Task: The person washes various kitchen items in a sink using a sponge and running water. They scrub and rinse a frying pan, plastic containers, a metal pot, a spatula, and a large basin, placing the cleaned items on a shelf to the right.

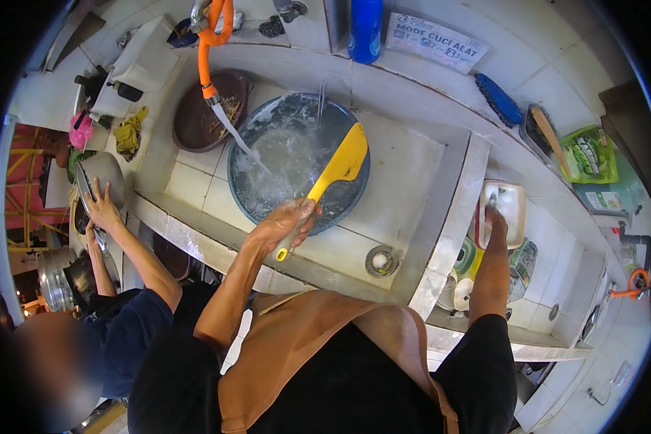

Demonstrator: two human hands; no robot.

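My left hand (pixel 287 222) grips the grey handle of a yellow spatula (pixel 350 152). Its broad blade points up and away, above a round blue-grey basin (pixel 367 176) of churning water. From an orange hose (pixel 204 59) a stream runs into this basin, which stands in a tiled sink. In the adjoining sink, my right hand (pixel 496 218) reaches into a white rectangular container (pixel 514 217) with a reddish outer side. Those fingertips are partly hidden in pale liquid or suds, so their grip is unclear. Below the container sit green and yellow dishes (pixel 465 255) and clear plastic containers (pixel 523 268).
A brown basin (pixel 195 125) with food scraps stands left of the water basin. At far left, a co-worker's hands (pixel 104 209) hold a metal pot (pixel 108 173). A blue bottle (pixel 365 32), a sign (pixel 436 40) and a blue brush (pixel 498 100) line the back ledge. A raised divider (pixel 455 217) separates the sinks.
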